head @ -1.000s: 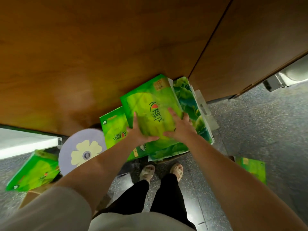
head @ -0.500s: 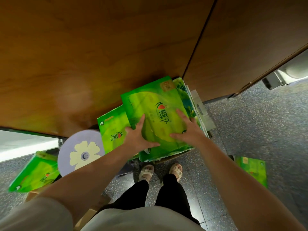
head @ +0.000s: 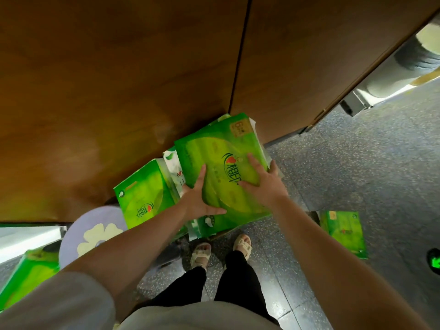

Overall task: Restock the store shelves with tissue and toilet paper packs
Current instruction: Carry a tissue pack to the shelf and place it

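A green tissue pack (head: 214,148) with a red-and-black logo leans under the wooden shelf board (head: 119,86). My left hand (head: 196,198) grips its lower left corner, thumb across the front and fingers round the left edge. My right hand (head: 264,184) lies flat on the front with straight, spread fingers, the outer ones reaching the right edge. A second green pack (head: 142,196) stands just to its left, touching it. Patterned packs behind are mostly hidden.
One more green pack (head: 342,232) lies on the speckled floor (head: 357,163) at the right, another (head: 26,275) at the lower left. A lilac round disc with a pale flower (head: 95,232) sits left of my sandalled feet (head: 221,248). A metal shelf foot (head: 354,103) juts out at right.
The pack under my hands has shifted right and turned a little, uncovering more of the second pack on its left. Both hands stayed on it.
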